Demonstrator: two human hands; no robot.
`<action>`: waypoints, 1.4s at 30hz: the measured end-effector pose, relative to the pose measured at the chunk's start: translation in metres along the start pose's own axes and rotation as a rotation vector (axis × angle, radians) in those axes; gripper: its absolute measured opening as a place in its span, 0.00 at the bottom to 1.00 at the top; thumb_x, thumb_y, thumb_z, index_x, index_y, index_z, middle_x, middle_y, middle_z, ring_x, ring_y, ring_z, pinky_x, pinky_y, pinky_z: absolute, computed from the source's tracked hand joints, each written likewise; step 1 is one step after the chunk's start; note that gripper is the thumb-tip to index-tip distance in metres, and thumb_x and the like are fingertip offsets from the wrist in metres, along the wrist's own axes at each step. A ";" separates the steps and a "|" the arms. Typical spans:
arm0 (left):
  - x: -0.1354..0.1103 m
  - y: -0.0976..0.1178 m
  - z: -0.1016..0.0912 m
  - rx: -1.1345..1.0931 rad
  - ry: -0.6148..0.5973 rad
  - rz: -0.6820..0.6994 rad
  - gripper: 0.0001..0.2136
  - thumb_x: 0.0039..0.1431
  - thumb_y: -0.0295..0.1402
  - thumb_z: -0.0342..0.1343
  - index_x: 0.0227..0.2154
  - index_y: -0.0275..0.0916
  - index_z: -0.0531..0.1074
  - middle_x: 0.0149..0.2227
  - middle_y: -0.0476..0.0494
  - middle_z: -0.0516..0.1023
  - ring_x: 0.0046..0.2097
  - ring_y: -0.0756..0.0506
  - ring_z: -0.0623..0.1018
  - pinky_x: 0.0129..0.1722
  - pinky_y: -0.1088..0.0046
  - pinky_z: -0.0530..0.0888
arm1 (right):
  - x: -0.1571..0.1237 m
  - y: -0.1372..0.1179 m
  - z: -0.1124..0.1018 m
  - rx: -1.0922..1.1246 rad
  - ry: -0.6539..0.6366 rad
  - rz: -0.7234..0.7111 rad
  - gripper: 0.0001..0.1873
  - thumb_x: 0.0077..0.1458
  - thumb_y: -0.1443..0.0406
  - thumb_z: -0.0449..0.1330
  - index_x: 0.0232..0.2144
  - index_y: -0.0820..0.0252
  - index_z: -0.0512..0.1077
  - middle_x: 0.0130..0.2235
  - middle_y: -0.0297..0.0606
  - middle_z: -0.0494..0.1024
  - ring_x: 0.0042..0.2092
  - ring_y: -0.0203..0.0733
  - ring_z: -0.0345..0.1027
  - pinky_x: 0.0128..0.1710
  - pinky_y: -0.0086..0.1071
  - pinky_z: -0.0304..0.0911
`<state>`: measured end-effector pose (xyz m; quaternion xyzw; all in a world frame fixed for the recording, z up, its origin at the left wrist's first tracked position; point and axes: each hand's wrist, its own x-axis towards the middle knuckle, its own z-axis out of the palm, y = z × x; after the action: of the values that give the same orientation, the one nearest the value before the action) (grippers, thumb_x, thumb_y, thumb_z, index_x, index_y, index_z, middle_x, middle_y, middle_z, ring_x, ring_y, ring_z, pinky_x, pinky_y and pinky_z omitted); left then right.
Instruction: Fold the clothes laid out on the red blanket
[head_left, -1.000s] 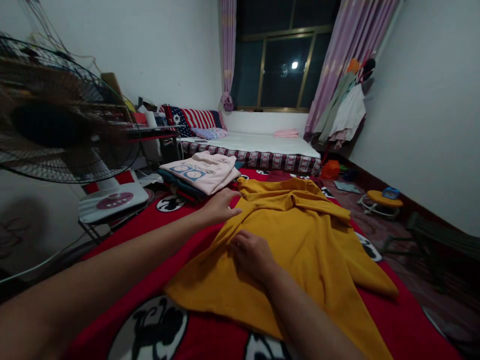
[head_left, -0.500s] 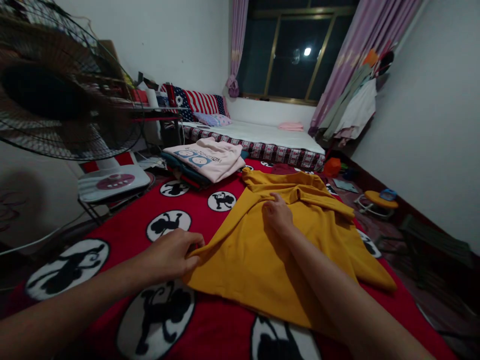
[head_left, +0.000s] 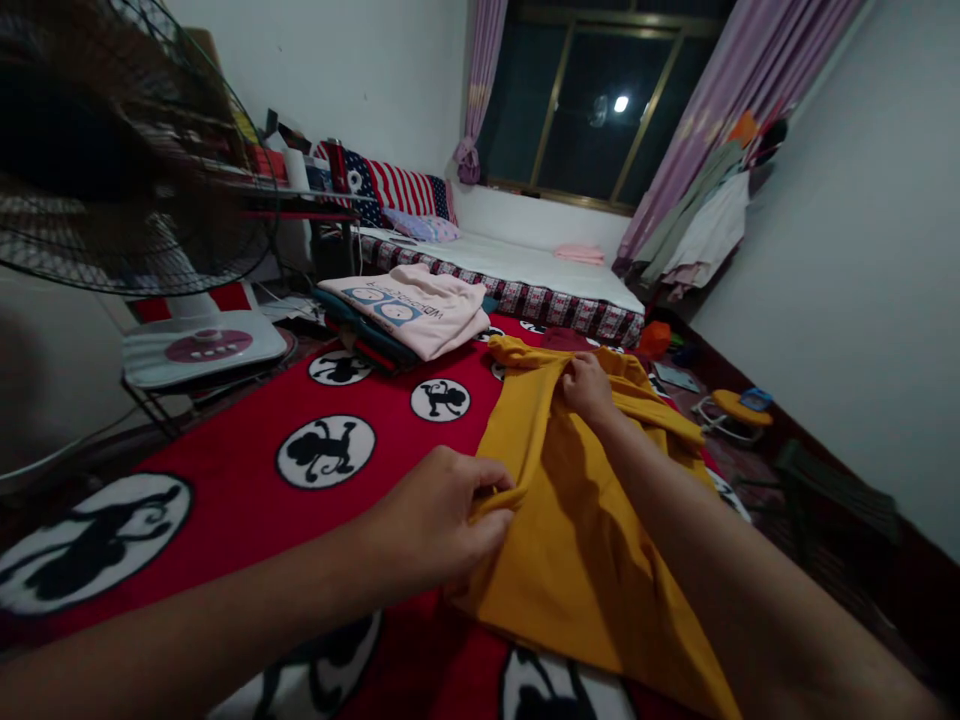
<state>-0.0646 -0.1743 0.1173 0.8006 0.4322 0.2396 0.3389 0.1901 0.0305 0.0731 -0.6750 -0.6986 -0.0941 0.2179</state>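
Observation:
A mustard-yellow long-sleeved top [head_left: 570, 530] lies on a red blanket [head_left: 247, 440] patterned with black monkeys in white circles. My left hand [head_left: 457, 510] pinches the left edge of the top near its hem and holds it raised and folded inward. Farther up, my right hand [head_left: 589, 388] is closed on the fabric near the shoulder, where it bunches into a ridge. The neck end and one sleeve lie beyond and right of my right hand. Beyond my left hand sits a stack of folded clothes [head_left: 412, 310], a pale pink printed shirt on top.
A standing fan [head_left: 202, 345] is close on the left. Behind the blanket is a bed [head_left: 510, 255] with pillows. To the right are a yellow-topped stool [head_left: 739, 405], a dark folding stool [head_left: 832, 480] and hanging clothes [head_left: 712, 230].
My left hand has carried the top's left edge rightward and lifted it. My right hand has moved slightly farther away and closed on the fabric. The view has shifted a little.

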 end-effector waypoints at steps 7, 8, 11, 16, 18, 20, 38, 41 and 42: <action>0.012 -0.010 0.060 0.129 -0.362 0.011 0.08 0.49 0.30 0.53 0.28 0.37 0.77 0.24 0.46 0.76 0.23 0.51 0.69 0.20 0.76 0.56 | -0.042 0.016 0.034 -0.037 -0.037 0.047 0.17 0.54 0.72 0.50 0.44 0.69 0.73 0.53 0.52 0.70 0.53 0.49 0.64 0.54 0.35 0.58; 0.015 -0.011 0.064 0.147 -0.441 0.008 0.08 0.49 0.32 0.54 0.29 0.37 0.77 0.24 0.46 0.76 0.22 0.50 0.68 0.19 0.76 0.56 | -0.047 0.018 0.040 -0.045 -0.034 0.050 0.17 0.55 0.71 0.50 0.44 0.69 0.73 0.53 0.52 0.70 0.52 0.49 0.64 0.54 0.36 0.58; 0.035 -0.006 0.064 0.163 -0.590 0.027 0.12 0.50 0.41 0.56 0.28 0.37 0.79 0.23 0.45 0.77 0.22 0.49 0.70 0.19 0.75 0.59 | -0.058 0.022 0.053 -0.023 0.006 0.041 0.18 0.56 0.71 0.48 0.45 0.69 0.72 0.54 0.53 0.69 0.53 0.50 0.63 0.55 0.40 0.57; 0.099 -0.015 0.072 0.325 -0.109 0.090 0.15 0.59 0.32 0.47 0.41 0.36 0.77 0.38 0.38 0.80 0.40 0.42 0.78 0.39 0.70 0.72 | -0.063 0.024 0.059 0.109 0.105 0.031 0.19 0.55 0.72 0.47 0.45 0.69 0.71 0.54 0.53 0.68 0.55 0.48 0.61 0.57 0.39 0.56; 0.124 -0.032 0.083 0.409 0.176 0.062 0.21 0.59 0.27 0.45 0.56 0.32 0.67 0.54 0.32 0.72 0.56 0.40 0.71 0.53 0.67 0.67 | -0.064 0.025 0.058 0.179 0.136 0.028 0.18 0.54 0.72 0.48 0.44 0.67 0.72 0.53 0.51 0.69 0.54 0.46 0.62 0.57 0.38 0.57; 0.141 -0.052 0.096 0.473 0.294 -0.016 0.26 0.61 0.28 0.44 0.62 0.27 0.56 0.63 0.27 0.60 0.64 0.38 0.59 0.62 0.62 0.59 | -0.065 0.026 0.056 0.262 0.182 0.027 0.16 0.54 0.71 0.49 0.41 0.64 0.73 0.51 0.48 0.70 0.54 0.45 0.63 0.56 0.37 0.58; 0.150 -0.085 0.118 0.566 0.289 -0.035 0.25 0.64 0.42 0.43 0.61 0.38 0.62 0.66 0.35 0.54 0.67 0.34 0.51 0.64 0.51 0.51 | 0.006 0.104 -0.026 -0.303 -0.159 0.091 0.17 0.51 0.70 0.54 0.42 0.59 0.76 0.43 0.46 0.78 0.47 0.48 0.71 0.43 0.34 0.62; 0.150 -0.084 0.118 0.549 0.291 -0.032 0.26 0.64 0.42 0.44 0.61 0.36 0.61 0.66 0.32 0.53 0.67 0.33 0.50 0.65 0.51 0.49 | 0.016 0.108 -0.056 -0.500 -0.375 0.117 0.09 0.47 0.66 0.61 0.34 0.59 0.78 0.39 0.49 0.79 0.42 0.52 0.73 0.38 0.37 0.63; 0.150 -0.083 0.118 0.543 0.291 -0.036 0.26 0.64 0.42 0.44 0.61 0.36 0.61 0.66 0.31 0.52 0.67 0.33 0.49 0.65 0.51 0.49 | 0.021 0.105 -0.062 -0.547 -0.451 0.110 0.07 0.46 0.67 0.62 0.31 0.60 0.78 0.38 0.51 0.79 0.41 0.53 0.74 0.36 0.38 0.63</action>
<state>0.0479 -0.0525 -0.0089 0.8114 0.5385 0.2213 0.0516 0.3047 0.0304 0.1202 -0.7485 -0.6409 -0.1144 -0.1257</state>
